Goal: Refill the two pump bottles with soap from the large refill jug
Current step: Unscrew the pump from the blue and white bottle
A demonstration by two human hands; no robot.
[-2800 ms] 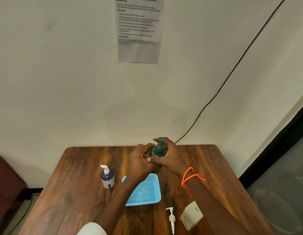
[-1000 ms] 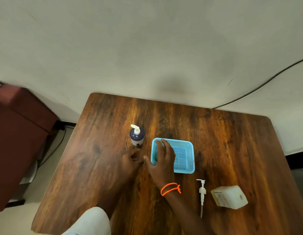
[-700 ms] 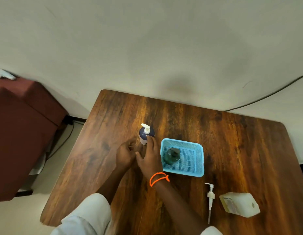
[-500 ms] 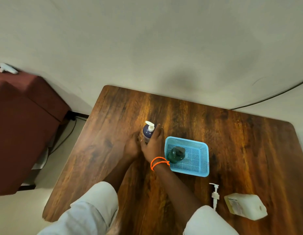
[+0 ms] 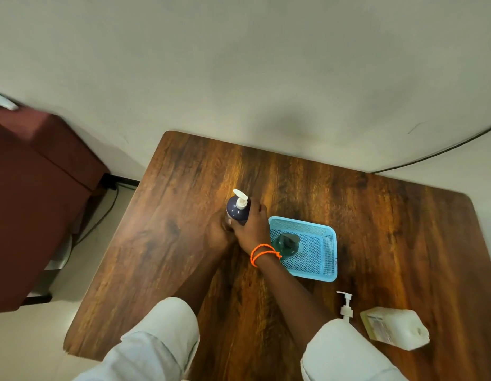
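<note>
Both hands hold the dark blue pump bottle (image 5: 237,209) on the worktop (image 5: 170,243). The right hand (image 5: 251,225) curls its fingers around it. The left hand (image 5: 218,233) grips it low down. Just right, the green pump bottle (image 5: 285,244) stands in the blue basket (image 5: 321,259). The white refill jug (image 5: 394,327) lies near right, beside a loose pump (image 5: 346,307).

The right hand (image 5: 251,224) covers the navy pump bottle's (image 5: 237,209) near side; the left hand (image 5: 218,233) is half hidden behind it, its fingers out of sight. The refill jug's (image 5: 394,328) label print is too small to read
</note>
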